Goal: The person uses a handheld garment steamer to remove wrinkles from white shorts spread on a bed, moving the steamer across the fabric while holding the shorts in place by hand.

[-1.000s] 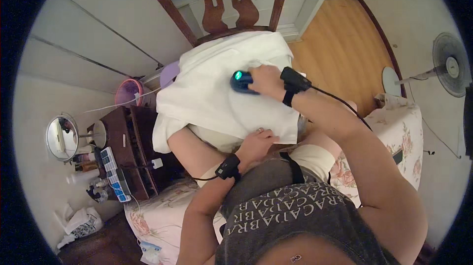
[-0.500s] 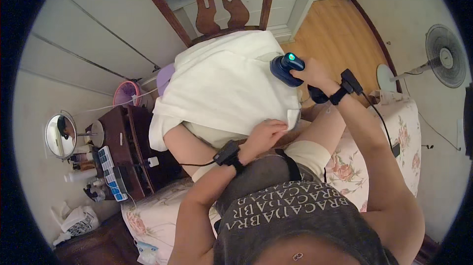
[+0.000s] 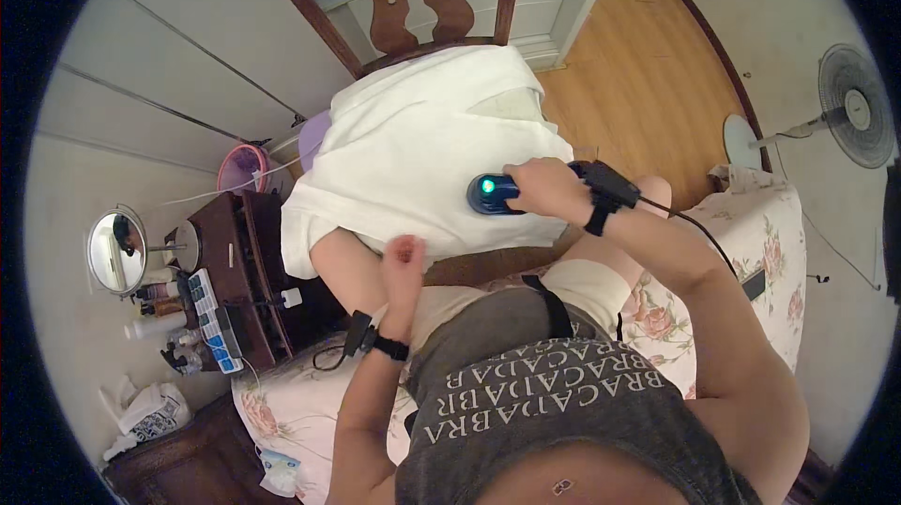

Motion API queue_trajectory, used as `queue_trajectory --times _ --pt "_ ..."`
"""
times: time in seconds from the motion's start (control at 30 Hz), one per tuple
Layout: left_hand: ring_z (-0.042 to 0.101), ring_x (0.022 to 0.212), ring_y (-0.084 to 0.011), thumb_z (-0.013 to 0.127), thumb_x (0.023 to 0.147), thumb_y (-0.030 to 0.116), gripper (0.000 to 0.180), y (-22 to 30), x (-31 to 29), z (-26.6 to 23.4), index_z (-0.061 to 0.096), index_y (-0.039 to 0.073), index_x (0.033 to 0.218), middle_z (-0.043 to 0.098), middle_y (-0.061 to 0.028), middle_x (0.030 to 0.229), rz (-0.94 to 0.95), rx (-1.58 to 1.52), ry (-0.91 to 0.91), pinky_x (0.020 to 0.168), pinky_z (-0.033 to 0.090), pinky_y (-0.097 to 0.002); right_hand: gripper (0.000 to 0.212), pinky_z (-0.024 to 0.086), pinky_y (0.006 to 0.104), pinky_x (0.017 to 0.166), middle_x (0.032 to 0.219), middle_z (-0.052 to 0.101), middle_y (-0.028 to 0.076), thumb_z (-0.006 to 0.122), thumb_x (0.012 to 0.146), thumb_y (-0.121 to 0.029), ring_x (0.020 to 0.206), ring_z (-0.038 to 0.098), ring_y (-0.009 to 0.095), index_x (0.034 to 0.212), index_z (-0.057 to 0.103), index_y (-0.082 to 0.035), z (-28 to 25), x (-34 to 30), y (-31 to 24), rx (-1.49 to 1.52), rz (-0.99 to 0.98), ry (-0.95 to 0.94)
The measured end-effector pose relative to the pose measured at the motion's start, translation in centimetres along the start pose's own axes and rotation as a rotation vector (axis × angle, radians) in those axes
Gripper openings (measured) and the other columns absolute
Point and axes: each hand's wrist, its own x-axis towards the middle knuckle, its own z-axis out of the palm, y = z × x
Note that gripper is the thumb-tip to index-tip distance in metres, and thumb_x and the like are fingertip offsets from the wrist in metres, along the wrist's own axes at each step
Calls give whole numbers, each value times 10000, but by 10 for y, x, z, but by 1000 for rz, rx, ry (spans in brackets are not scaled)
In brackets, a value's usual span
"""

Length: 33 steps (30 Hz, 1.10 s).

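Note:
A white cloth garment [image 3: 413,158] is spread over the seat of a wooden chair in front of me, its near edge by my knees. My right hand [image 3: 552,190] grips a dark blue handheld appliance [image 3: 486,195] with a glowing green-blue light on top. The appliance's rounded head rests on the garment, right of its middle; its kind is not plain. Near the garment's front edge, above my thigh, my left hand [image 3: 404,261] is raised with its fingers curled in. Nothing shows in it, and it is apart from the cloth.
The chair's carved back [image 3: 413,7] rises at the far side. On the left stand a dark cabinet [image 3: 225,242], a round mirror [image 3: 118,252], a power strip [image 3: 216,322] and a pink basket [image 3: 242,170]. A fan [image 3: 854,111] stands right, beyond a flowered bedspread [image 3: 657,313].
My right hand has brought the appliance left and nearer, from the garment's right edge onto its middle right. My left hand has let go of the near edge and moved left, curling up.

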Motion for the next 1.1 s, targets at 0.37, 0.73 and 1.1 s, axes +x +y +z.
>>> queue_trajectory --times 0.37,0.73,1.1 --pt "545 817 -202 814 757 172 841 6 38 -13 319 -70 1393 458 -166 1154 -167 -65 382 734 503 -336 293 541 453 712 806 694 168 688 682 -299 785 681 342 894 705 -99 -6 58 -15 26 -3 -33" --pt "525 818 -212 773 768 105 538 -5 42 -22 541 0 1241 534 -131 1030 -112 29 387 777 468 -311 340 552 441 695 839 703 147 692 738 -316 785 688 333 986 687 -83 -13 126 -19 -75 160 211" --pt "474 644 -90 617 887 53 207 3 13 -63 654 28 1089 593 -19 793 94 -4 308 582 391 -239 331 540 450 747 814 695 178 691 688 -310 799 679 355 923 703 -77 -21 52 -39 47 27 -2"
